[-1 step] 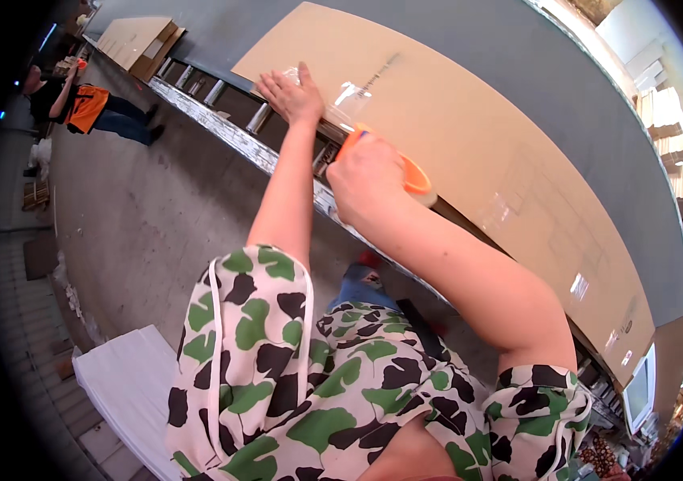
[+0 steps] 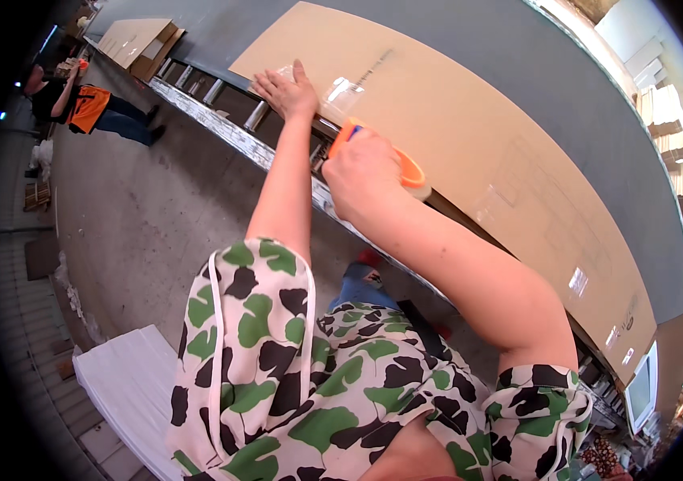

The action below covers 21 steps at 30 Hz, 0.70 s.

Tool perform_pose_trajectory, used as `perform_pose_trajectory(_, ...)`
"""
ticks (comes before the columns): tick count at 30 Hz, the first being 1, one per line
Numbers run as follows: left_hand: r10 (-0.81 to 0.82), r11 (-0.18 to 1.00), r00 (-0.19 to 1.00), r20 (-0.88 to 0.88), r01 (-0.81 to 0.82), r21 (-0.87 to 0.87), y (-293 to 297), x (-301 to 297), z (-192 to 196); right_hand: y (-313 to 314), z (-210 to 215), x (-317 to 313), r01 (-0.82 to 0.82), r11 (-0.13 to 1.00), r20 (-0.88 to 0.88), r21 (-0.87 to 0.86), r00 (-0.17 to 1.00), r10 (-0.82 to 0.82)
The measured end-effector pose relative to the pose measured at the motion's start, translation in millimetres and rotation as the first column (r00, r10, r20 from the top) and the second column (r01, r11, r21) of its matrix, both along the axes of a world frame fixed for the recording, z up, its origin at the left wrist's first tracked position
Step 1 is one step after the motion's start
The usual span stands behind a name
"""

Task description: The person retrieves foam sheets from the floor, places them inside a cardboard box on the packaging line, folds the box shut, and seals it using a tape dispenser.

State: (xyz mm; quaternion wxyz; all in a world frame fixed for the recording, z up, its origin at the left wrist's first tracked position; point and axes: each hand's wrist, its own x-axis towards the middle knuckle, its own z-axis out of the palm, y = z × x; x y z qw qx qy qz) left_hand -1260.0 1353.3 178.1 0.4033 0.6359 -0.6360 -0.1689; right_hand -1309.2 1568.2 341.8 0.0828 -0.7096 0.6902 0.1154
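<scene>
A long brown cardboard box [image 2: 470, 136] lies flat before me, with strips of clear tape on its top. My left hand [image 2: 289, 94] rests on its near edge toward the left end, palm down and fingers spread. In my right hand [image 2: 365, 172] is an orange tape dispenser [image 2: 413, 172], held at that same edge just right of the left hand. Clear tape [image 2: 344, 92] shines on the cardboard between and beyond the hands. My right fingers wrap round the dispenser's handle, which they mostly hide.
The box lies over a roller conveyor with a worn metal rail [image 2: 229, 132]. Beyond it stretches a grey surface [image 2: 598, 144]. Another carton [image 2: 137, 40] lies at the far left, near a person with an orange apron [image 2: 89, 108]. White sheets [image 2: 129, 393] are stacked at lower left.
Both hands have shifted very slightly left, the dispenser with the right one. My grip looks the same.
</scene>
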Motion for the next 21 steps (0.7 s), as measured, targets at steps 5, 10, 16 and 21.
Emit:
perform_pose_trajectory(5, 0.081, 0.984, 0.995, -0.053, -0.071, 0.163, 81.1, -40.6, 10.4, 118.4, 5.2, -54.5, 0.043, 0.996, -0.03, 0.074, 0.999, -0.041)
perform_pose_trajectory(10, 0.132, 0.974, 0.97, -0.206, -0.089, 0.207, 234.6, -122.4, 18.9, 280.5, 20.1, -114.0, 0.1, 0.988, -0.128, 0.118, 0.988, -0.084)
perform_pose_trajectory(16, 0.141, 0.96, 0.984, -0.112, -0.108, 0.26, 416.0, -216.6, 28.9, 466.8, 35.1, -204.9, 0.275, 0.944, -0.079, 0.182, 0.961, -0.264)
perform_pose_trajectory(21, 0.141, 0.965, 0.978, -0.156, -0.1, 0.244, 551.7, -271.9, 23.8, 602.4, -14.2, -264.3, 0.284, 0.948, -0.068, -0.142, 0.953, -0.295)
